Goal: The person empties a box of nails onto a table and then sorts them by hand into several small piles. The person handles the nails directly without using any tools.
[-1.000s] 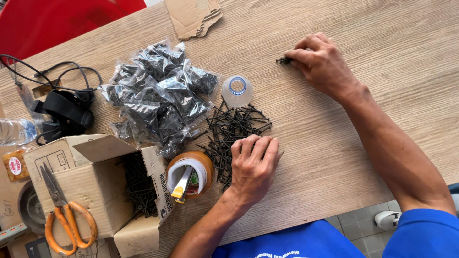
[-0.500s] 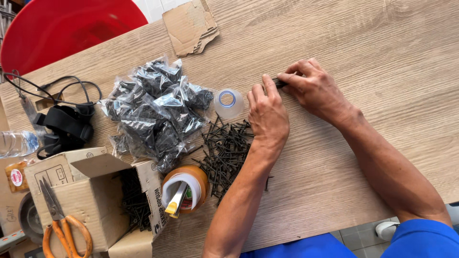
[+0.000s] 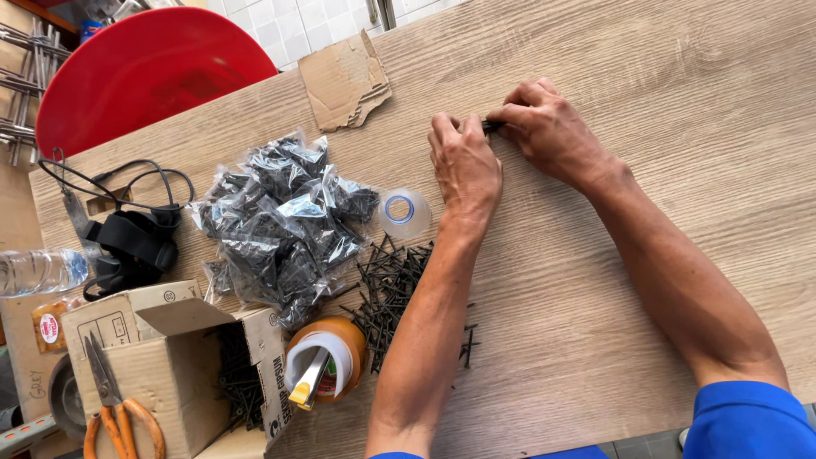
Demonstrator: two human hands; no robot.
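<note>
Both hands met on the wooden bench (image 3: 646, 255) — right hand (image 3: 548, 132) and left hand (image 3: 463, 166) with fingertips pinched on the same small bunch of dark screws (image 3: 491, 126), each grip narrow and closed on it. Nearer the body, a loose pile of black screws (image 3: 387, 285) beside a clear tape roll (image 3: 405, 211) and a heap of bagged screws (image 3: 285, 221) — open cardboard box (image 3: 161, 357) and orange scissors (image 3: 115, 408) lower left.

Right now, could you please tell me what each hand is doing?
Left hand: fingers bent, touching the black screws; grip cannot be told.
Right hand: pinched shut on the black screws.
</note>
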